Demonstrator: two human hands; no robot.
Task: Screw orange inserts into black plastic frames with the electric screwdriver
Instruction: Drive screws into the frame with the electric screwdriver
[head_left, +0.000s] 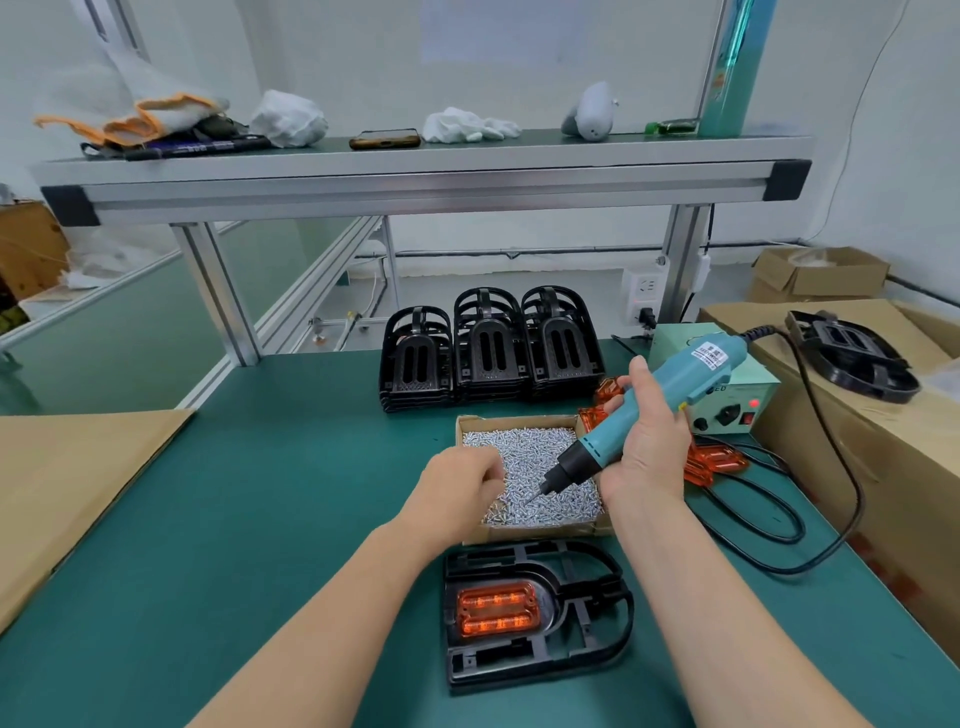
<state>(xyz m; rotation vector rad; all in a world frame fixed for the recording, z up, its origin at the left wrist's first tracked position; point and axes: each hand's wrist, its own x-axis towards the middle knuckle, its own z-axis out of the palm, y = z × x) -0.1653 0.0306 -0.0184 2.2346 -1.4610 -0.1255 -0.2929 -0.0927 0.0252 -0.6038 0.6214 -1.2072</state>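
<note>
My right hand grips the stiff electric screwdriver mid-barrel. My left hand curls over tiny, slippery screws; whether it pinches one, I cannot tell.

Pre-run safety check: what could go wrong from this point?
1. The teal electric screwdriver in the right hand points its bit toward the left hand pinching small silver screws; a trigger slip could jab it.
2. Its black cable loops beside loose orange plastic inserts; a snag could drag them off.
</note>
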